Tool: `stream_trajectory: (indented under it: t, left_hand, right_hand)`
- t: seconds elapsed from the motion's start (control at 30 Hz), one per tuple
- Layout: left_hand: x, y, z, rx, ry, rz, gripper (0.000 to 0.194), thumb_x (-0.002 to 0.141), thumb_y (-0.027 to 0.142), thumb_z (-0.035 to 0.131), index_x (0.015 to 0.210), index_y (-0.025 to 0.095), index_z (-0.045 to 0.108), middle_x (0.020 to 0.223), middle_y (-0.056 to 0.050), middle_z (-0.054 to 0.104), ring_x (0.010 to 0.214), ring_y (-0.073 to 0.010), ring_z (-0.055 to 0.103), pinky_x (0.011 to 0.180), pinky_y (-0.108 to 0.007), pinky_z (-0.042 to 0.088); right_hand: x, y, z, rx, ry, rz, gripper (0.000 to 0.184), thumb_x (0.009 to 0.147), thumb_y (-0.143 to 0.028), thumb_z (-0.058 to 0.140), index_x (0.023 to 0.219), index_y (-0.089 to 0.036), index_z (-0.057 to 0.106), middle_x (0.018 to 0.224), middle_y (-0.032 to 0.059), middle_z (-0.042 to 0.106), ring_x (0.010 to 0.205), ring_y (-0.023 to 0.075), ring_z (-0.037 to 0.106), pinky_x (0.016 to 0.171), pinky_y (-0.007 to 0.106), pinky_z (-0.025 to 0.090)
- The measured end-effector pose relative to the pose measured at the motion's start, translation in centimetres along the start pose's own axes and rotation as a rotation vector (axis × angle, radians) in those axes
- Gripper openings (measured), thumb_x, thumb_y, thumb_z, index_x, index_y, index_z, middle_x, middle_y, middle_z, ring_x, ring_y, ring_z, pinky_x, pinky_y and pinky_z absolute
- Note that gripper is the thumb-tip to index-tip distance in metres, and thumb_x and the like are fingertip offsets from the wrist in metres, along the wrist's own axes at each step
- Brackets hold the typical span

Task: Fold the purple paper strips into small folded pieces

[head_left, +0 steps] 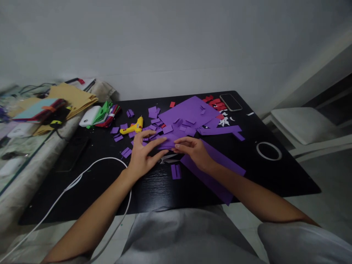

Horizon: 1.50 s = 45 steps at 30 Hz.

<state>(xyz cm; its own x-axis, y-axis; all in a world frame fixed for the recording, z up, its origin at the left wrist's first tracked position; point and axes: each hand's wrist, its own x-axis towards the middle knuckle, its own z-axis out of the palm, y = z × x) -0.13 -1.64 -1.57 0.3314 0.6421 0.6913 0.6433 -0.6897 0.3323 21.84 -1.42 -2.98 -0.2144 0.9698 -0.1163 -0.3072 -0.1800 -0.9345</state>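
My right hand (194, 149) is closed in a pinch at the right end of a small purple paper piece (169, 142). Across from it, my left hand (143, 152) has its thumb and fingers apart, with the index fingertip over the same piece. Whether that fingertip presses on the paper is hard to tell. A pair of scissors (169, 160) lies just below the hands, partly covered. In front of them rests a folded purple piece (176, 171). A yellow glue gun (133, 127) lies beyond my left hand, among several small purple pieces.
A large purple sheet (189, 110) lies at the back, another purple sheet (217, 168) under my right forearm. A phone (230, 102), red scraps (218, 104) and a white ring (268, 151) are on the right. A white cable (106, 158) curves across the left.
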Motion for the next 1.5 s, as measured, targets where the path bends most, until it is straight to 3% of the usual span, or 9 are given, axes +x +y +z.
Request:
stream_trajectory:
  t: [0.07, 0.17, 0.37, 0.5, 0.63, 0.77, 0.87, 1.17, 1.5]
  left_hand:
    - [0.1, -0.1, -0.1, -0.014, -0.097, 0.116, 0.034, 0.087, 0.032, 0.077, 0.120, 0.026, 0.072, 0.134, -0.012, 0.061, 0.125, -0.0287, 0.057, 0.107, -0.048, 0.046]
    - [-0.1, -0.3, 0.2, -0.096, -0.169, 0.163, 0.027, 0.093, 0.026, 0.070, 0.120, 0.026, 0.071, 0.123, -0.009, 0.070, 0.116, -0.0243, 0.065, 0.102, -0.044, 0.050]
    - [-0.5, -0.2, 0.6, -0.286, -0.125, -0.009, 0.017, 0.094, 0.021, 0.068, 0.111, 0.020, 0.072, 0.104, -0.008, 0.076, 0.099, -0.0186, 0.071, 0.089, -0.032, 0.056]
    - [-0.3, 0.2, 0.5, -0.336, -0.086, -0.090, 0.011, 0.091, 0.023, 0.072, 0.102, 0.019, 0.075, 0.098, -0.007, 0.077, 0.092, -0.0179, 0.072, 0.087, -0.031, 0.056]
    - [-0.1, 0.4, 0.6, -0.372, -0.068, -0.150, 0.010, 0.090, 0.025, 0.074, 0.099, 0.020, 0.075, 0.095, -0.005, 0.077, 0.090, -0.0181, 0.072, 0.085, -0.031, 0.057]
    - [-0.2, 0.4, 0.7, -0.400, -0.069, -0.185, 0.012, 0.089, 0.027, 0.075, 0.098, 0.020, 0.075, 0.094, -0.005, 0.077, 0.088, -0.0182, 0.072, 0.083, -0.031, 0.057]
    - [-0.2, 0.6, 0.6, -0.413, -0.080, -0.187, 0.014, 0.089, 0.029, 0.076, 0.100, 0.020, 0.076, 0.095, -0.006, 0.077, 0.088, -0.0187, 0.072, 0.084, -0.032, 0.058]
    - [-0.2, 0.8, 0.8, -0.410, -0.085, -0.163, 0.012, 0.089, 0.027, 0.075, 0.099, 0.021, 0.076, 0.093, -0.006, 0.077, 0.086, -0.0188, 0.071, 0.081, -0.034, 0.057]
    - [-0.1, 0.5, 0.7, -0.441, -0.161, -0.248, 0.020, 0.089, 0.031, 0.076, 0.106, 0.021, 0.076, 0.098, -0.006, 0.076, 0.091, -0.0191, 0.070, 0.085, -0.034, 0.057]
  right_hand:
    - [0.0, 0.0, 0.0, 0.035, -0.035, 0.048, 0.027, 0.066, -0.031, 0.088, 0.088, -0.020, 0.076, 0.081, 0.0003, 0.077, 0.078, 0.0176, 0.076, 0.089, 0.036, 0.061]
    - [0.0, -0.1, 0.2, 0.053, -0.075, 0.099, 0.024, 0.066, -0.032, 0.088, 0.084, -0.020, 0.077, 0.081, -0.0003, 0.076, 0.075, 0.0159, 0.075, 0.085, 0.034, 0.061]
    - [-0.3, -0.7, 0.3, -0.015, -0.150, 0.118, 0.033, 0.075, -0.044, 0.081, 0.097, -0.020, 0.077, 0.085, 0.0034, 0.077, 0.070, 0.0165, 0.073, 0.071, 0.031, 0.060]
    - [-0.5, -0.7, 0.1, -0.269, -0.132, -0.067, 0.031, 0.077, -0.039, 0.081, 0.102, -0.022, 0.077, 0.063, -0.0037, 0.064, 0.053, 0.0116, 0.057, 0.055, 0.026, 0.048]
    - [-0.4, -0.3, -0.1, -0.496, -0.032, -0.316, 0.021, 0.077, -0.033, 0.082, 0.095, -0.024, 0.080, 0.077, -0.0003, 0.064, 0.067, 0.0130, 0.056, 0.062, 0.027, 0.048]
    - [-0.2, 0.0, -0.2, -0.491, -0.058, -0.430, 0.014, 0.080, -0.033, 0.079, 0.091, -0.024, 0.078, 0.100, 0.0046, 0.070, 0.093, 0.0185, 0.066, 0.078, 0.031, 0.054]
    - [-0.3, -0.2, -0.1, -0.471, -0.053, -0.402, 0.011, 0.082, -0.032, 0.077, 0.089, -0.024, 0.077, 0.096, 0.0035, 0.075, 0.095, 0.0194, 0.069, 0.086, 0.033, 0.055]
    - [-0.6, -0.4, 0.0, -0.507, -0.057, -0.287, 0.011, 0.084, -0.034, 0.075, 0.088, -0.025, 0.079, 0.090, 0.0019, 0.079, 0.086, 0.0207, 0.072, 0.082, 0.033, 0.055]
    - [-0.6, -0.3, -0.1, -0.512, -0.034, -0.333, 0.010, 0.084, -0.033, 0.075, 0.088, -0.025, 0.079, 0.089, 0.0015, 0.079, 0.084, 0.0195, 0.073, 0.081, 0.032, 0.055]
